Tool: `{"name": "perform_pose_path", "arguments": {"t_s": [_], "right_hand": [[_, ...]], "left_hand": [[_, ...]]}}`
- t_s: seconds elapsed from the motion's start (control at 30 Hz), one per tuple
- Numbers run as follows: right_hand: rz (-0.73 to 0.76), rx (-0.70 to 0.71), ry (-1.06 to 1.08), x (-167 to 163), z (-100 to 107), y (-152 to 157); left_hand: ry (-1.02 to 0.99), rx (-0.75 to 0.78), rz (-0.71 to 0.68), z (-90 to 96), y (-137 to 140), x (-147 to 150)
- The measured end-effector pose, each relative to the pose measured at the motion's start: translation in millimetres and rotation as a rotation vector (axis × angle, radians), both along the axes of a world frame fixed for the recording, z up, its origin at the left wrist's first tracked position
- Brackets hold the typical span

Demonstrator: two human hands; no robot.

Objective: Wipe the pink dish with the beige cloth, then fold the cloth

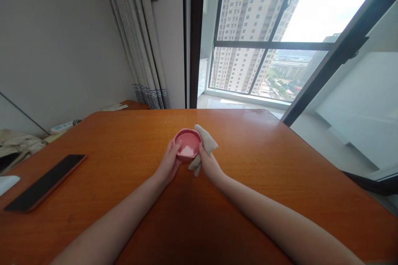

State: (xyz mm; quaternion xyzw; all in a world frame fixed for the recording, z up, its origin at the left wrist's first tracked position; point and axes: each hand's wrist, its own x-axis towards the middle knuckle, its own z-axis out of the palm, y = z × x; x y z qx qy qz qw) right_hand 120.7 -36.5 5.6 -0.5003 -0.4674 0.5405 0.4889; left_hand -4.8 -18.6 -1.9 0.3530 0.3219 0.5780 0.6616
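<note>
A small pink bowl [188, 140] with a glossy inside is held above the wooden table, its opening facing me. My left hand [170, 158] is closed around the bowl's left side, the thumb over the rim. On the other side, my right hand [210, 161] is closed on a pale grey cloth [207, 138], which lies against the bowl's right edge. The cloth's loose ends stick out above and below the right hand. The fingers behind the bowl and inside the cloth are hidden.
The brown wooden table [130, 140] spreads under both arms. A flat black slab with a reddish-brown edge [46, 182] lies at left, beside a white object [8, 183]. Beyond the left edge are a power strip [64, 127] and fabric [18, 145]. A window stands behind the table.
</note>
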Motion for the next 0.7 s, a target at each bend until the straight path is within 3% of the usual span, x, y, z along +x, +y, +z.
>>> {"name": "perform_pose_path", "arguments": {"t_s": [0.1, 0.2, 0.33, 0.43, 0.53, 0.7], "right_hand": [[-0.081, -0.007, -0.028, 12, 4, 8], [-0.029, 0.05, -0.105, 27, 10, 20], [0.073, 0.046, -0.092, 24, 2, 21], [0.117, -0.026, 0.004, 8, -8, 11], [0.078, -0.006, 0.05, 2, -9, 5], [-0.013, -0.037, -0.081, 23, 3, 19]], "left_hand": [[0.049, 0.002, -0.136, 3.7, -3, -1], [0.146, -0.12, -0.264, 6.5, -2, -7], [0.187, -0.158, -0.193, 4.7, 2, -12], [0.067, -0.131, -0.106, 2.6, 3, -10], [0.001, -0.07, -0.036, 3.6, 2, -7], [0.116, -0.152, -0.188, 9.2, 1, -11]]}}
